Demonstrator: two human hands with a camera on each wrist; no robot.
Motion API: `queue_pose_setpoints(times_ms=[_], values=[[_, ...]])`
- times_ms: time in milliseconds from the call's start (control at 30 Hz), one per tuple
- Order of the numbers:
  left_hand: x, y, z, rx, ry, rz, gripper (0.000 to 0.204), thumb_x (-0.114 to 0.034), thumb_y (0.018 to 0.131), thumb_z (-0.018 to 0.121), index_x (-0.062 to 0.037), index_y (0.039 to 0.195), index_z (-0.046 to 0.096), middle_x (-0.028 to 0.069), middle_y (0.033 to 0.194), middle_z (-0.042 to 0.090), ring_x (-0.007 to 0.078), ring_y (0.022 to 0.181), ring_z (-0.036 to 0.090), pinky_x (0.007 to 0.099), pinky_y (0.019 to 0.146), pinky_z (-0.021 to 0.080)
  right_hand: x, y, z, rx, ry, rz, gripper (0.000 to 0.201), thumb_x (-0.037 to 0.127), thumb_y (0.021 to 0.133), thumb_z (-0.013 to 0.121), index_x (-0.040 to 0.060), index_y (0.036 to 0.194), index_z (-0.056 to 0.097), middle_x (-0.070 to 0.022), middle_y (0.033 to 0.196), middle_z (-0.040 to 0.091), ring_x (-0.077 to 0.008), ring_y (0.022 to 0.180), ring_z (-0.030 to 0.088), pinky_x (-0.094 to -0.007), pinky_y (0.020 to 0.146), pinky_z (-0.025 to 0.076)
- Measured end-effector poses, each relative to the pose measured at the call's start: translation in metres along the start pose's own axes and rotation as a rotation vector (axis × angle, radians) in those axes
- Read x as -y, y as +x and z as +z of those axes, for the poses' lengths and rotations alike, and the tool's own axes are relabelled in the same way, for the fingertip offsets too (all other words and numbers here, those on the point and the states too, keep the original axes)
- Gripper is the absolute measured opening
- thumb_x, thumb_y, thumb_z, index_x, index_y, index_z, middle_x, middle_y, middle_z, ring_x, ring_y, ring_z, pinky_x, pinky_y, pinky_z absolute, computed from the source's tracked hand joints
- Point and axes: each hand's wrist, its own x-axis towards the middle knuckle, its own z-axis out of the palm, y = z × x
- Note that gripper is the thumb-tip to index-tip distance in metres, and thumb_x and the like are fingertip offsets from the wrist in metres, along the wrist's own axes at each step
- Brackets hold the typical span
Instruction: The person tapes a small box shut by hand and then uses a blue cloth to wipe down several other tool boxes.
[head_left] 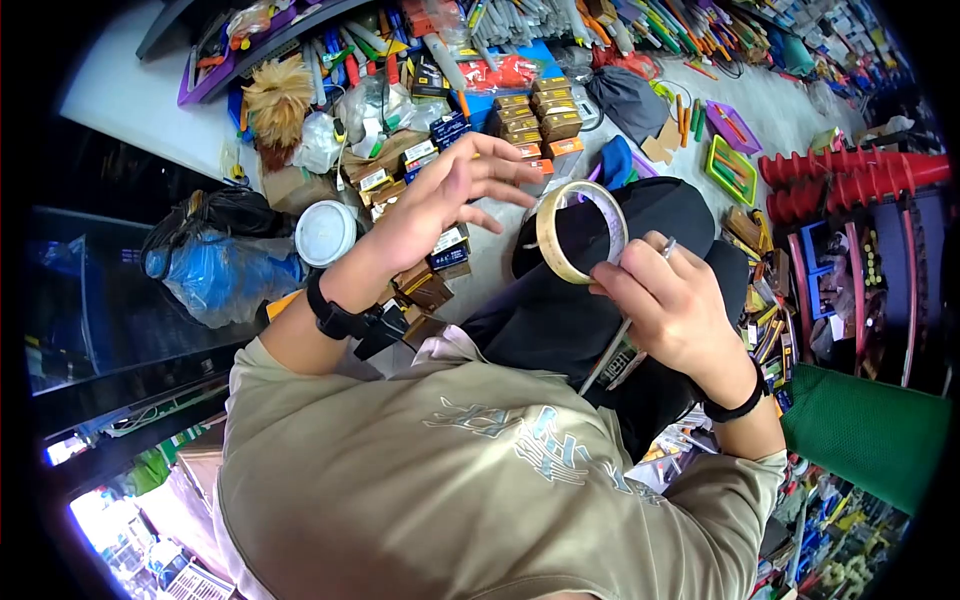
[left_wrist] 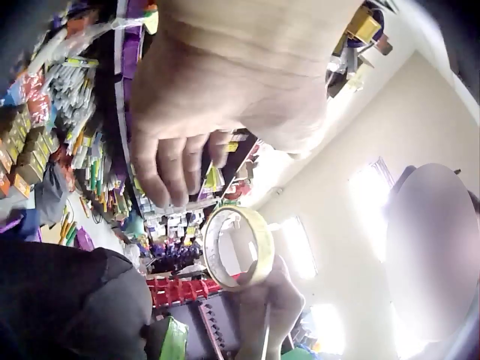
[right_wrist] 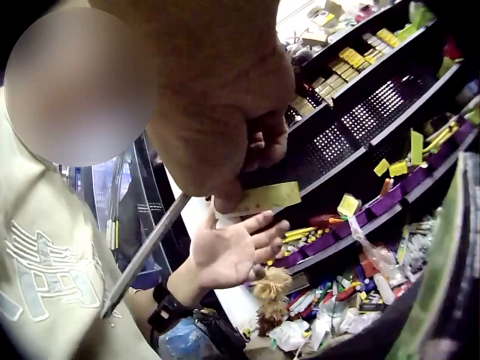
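Note:
My right hand (head_left: 670, 305) pinches a yellowish roll of tape (head_left: 549, 238) by its near right edge, in front of the dark-clad knees. A thin grey metal strip (right_wrist: 146, 251) also runs out of that hand, toward the shirt; its kind cannot be made out. To the left of the roll, my left hand (head_left: 440, 205) is raised with fingers spread and holds nothing. Its fingertips stand a short way from the roll's rim. In the left wrist view the roll (left_wrist: 264, 244) appears below the left fingers, its round opening facing sideways.
Stacked small boxes (head_left: 535, 115) stand on the floor ahead. A white round tub (head_left: 325, 233) and a blue plastic bag (head_left: 225, 275) lie at left. Green and purple trays (head_left: 732, 170) sit ahead right, near red spiral parts (head_left: 850, 180). Dark shelves (right_wrist: 360, 127) rise nearby.

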Motion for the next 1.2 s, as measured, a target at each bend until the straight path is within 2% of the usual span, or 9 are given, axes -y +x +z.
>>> queue_pose_setpoints(times_ms=[100, 333, 767, 867, 900, 933, 1000, 1067, 1200], values=[[0.001, -0.002, -0.009, 0.020, -0.152, -0.386, 0.074, -0.062, 0.098, 0.051, -0.0010, 0.140, 0.046, 0.0175, 0.123, 0.066, 0.0174, 0.099, 0.067, 0.0296, 0.079, 0.056, 0.000, 0.013, 0.005, 0.077, -0.112, -0.107, 0.017, 0.010, 0.073, 0.071, 0.0038, 0.088, 0.066, -0.0044, 0.086, 0.050, -0.0194, 0.075, 0.057, -0.0319, 0.063, 0.049], [0.040, -0.029, -0.051, -0.231, -0.136, -0.487, 0.032, -0.020, 0.094, 0.072, 0.0006, 0.117, 0.067, 0.0112, 0.102, 0.074, 0.0138, 0.083, 0.070, 0.0268, 0.072, 0.055, 0.000, 0.039, 0.047, 0.201, -0.083, -0.224, 0.018, 0.012, 0.077, 0.064, 0.0068, 0.094, 0.066, -0.0058, 0.093, 0.055, -0.0213, 0.086, 0.061, -0.0322, 0.072, 0.054], [0.279, -0.251, -0.264, -1.711, 0.238, -0.660, 0.021, -0.016, 0.091, 0.076, 0.0052, 0.091, 0.075, 0.0113, 0.082, 0.073, 0.0170, 0.067, 0.068, 0.0297, 0.059, 0.052, -0.007, 0.049, 0.059, 0.476, 0.354, 0.250, 0.031, -0.002, 0.075, 0.071, 0.0039, 0.101, 0.054, -0.0160, 0.102, 0.053, -0.0380, 0.099, 0.060, -0.0439, 0.084, 0.051], [0.321, -0.272, -0.304, -1.694, 0.196, -0.749, 0.027, -0.022, 0.091, 0.076, 0.0053, 0.090, 0.075, 0.0148, 0.085, 0.075, 0.0209, 0.069, 0.071, 0.0350, 0.061, 0.054, -0.005, 0.055, 0.065, 0.488, 0.393, 0.252, 0.029, -0.002, 0.076, 0.071, 0.0034, 0.099, 0.055, -0.0158, 0.100, 0.052, -0.0376, 0.096, 0.059, -0.0435, 0.083, 0.050], [0.330, -0.269, -0.319, -1.671, 0.479, -1.168, 0.036, -0.031, 0.090, 0.076, 0.0045, 0.092, 0.074, 0.0162, 0.089, 0.076, 0.0246, 0.076, 0.073, 0.0395, 0.069, 0.055, -0.005, 0.057, 0.066, 0.478, 0.405, 0.247, 0.027, -0.002, 0.077, 0.072, 0.0031, 0.098, 0.055, -0.0156, 0.098, 0.052, -0.0375, 0.095, 0.059, -0.0432, 0.082, 0.050], [0.323, -0.258, -0.310, -1.668, 0.475, -1.168, 0.036, -0.031, 0.090, 0.076, 0.0045, 0.092, 0.074, 0.0162, 0.089, 0.076, 0.0246, 0.076, 0.073, 0.0395, 0.069, 0.055, -0.004, 0.058, 0.067, 0.480, 0.401, 0.248, 0.027, -0.002, 0.077, 0.072, 0.0031, 0.098, 0.055, -0.0156, 0.098, 0.052, -0.0375, 0.095, 0.059, -0.0432, 0.082, 0.050], [0.262, -0.195, -0.247, -1.296, 1.066, -0.809, 0.043, -0.039, 0.089, 0.076, 0.0030, 0.097, 0.074, 0.0159, 0.093, 0.076, 0.0266, 0.086, 0.073, 0.0423, 0.079, 0.055, -0.003, 0.061, 0.069, 0.447, 0.394, 0.259, 0.026, -0.002, 0.078, 0.072, 0.0030, 0.097, 0.056, -0.0155, 0.098, 0.052, -0.0373, 0.094, 0.059, -0.0431, 0.082, 0.050], [0.180, -0.125, -0.153, -0.808, 0.527, -0.386, 0.024, -0.020, 0.095, 0.068, -0.0015, 0.110, 0.072, 0.0122, 0.101, 0.075, 0.0202, 0.094, 0.071, 0.0343, 0.082, 0.055, -0.002, 0.066, 0.073, 0.440, 0.374, 0.267, 0.026, -0.001, 0.078, 0.073, 0.0030, 0.097, 0.056, -0.0156, 0.098, 0.053, -0.0372, 0.094, 0.060, -0.0432, 0.082, 0.051], [0.084, -0.070, -0.036, 0.076, 0.218, -0.203, 0.026, -0.020, 0.088, 0.078, -0.0036, 0.107, 0.074, 0.0083, 0.096, 0.074, 0.0159, 0.086, 0.068, 0.0318, 0.078, 0.053, 0.010, 0.073, 0.084, 0.389, 0.252, 0.209, 0.027, 0.000, 0.078, 0.074, 0.0030, 0.097, 0.056, -0.0156, 0.099, 0.053, -0.0371, 0.095, 0.060, -0.0435, 0.082, 0.052]])
